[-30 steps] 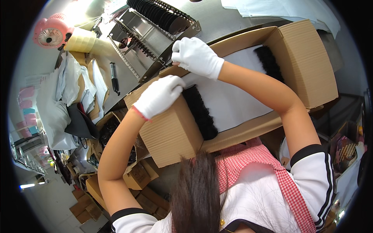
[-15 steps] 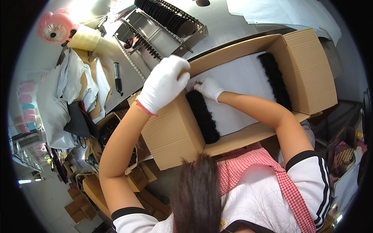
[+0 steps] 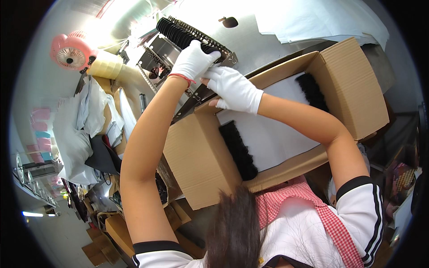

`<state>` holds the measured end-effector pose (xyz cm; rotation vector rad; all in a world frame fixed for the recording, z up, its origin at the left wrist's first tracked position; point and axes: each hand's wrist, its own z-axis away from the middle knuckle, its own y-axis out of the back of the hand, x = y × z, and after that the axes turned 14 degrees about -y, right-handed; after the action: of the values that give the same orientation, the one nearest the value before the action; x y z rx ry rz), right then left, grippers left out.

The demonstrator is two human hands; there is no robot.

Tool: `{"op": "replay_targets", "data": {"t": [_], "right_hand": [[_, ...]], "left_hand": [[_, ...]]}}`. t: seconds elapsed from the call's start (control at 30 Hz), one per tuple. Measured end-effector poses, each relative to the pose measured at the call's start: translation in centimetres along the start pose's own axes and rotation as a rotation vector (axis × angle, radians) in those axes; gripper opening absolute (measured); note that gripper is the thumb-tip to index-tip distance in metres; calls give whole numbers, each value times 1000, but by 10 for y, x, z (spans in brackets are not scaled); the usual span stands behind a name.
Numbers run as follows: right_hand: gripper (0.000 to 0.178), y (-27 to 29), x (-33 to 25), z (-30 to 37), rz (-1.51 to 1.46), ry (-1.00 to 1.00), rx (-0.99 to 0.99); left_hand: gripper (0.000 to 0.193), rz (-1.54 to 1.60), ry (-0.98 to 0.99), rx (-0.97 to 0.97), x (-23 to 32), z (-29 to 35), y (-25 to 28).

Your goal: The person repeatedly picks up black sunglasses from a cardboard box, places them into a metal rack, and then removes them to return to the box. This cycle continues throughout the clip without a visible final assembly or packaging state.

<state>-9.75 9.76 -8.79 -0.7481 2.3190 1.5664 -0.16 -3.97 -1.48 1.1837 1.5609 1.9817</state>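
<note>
My left hand (image 3: 195, 60), in a white glove with a red string at the wrist, reaches to the near end of a row of dark, lens-like pieces (image 3: 174, 33) standing in a metal rack (image 3: 231, 59). Its thumb and fingers close round the endmost piece, partly hiding it. Just below, my right hand (image 3: 234, 91), gloved with bare fingertips showing, hovers over the carton's far edge, its thumb and fingers apart and nothing visible in them. Inside the open cardboard box (image 3: 196, 156) lies a white sheet (image 3: 277, 129) between two fuzzy black strips (image 3: 239, 149).
A loose dark lens (image 3: 230, 22) lies on the metal table beyond the rack. White sheets (image 3: 321, 20) are at the far right. To the left are a pink fan (image 3: 71, 51), yellow rolls (image 3: 105, 64) and white bags (image 3: 67, 129). The box flap (image 3: 357, 85) sticks out right.
My left hand has moved away from me to the rack and closed on the end piece. My right hand has lifted out of the box toward the left one. The view has shifted slightly.
</note>
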Motion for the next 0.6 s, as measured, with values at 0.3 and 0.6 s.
{"op": "replay_targets", "data": {"t": [0.3,0.6], "right_hand": [[69,-5,10,8,-35,29,-70],[87,8,3,8,-438,-255,417]], "left_hand": [[23,951,557,197,25,-19,-22],[32,-245,0,-213,19,48,18]]}}
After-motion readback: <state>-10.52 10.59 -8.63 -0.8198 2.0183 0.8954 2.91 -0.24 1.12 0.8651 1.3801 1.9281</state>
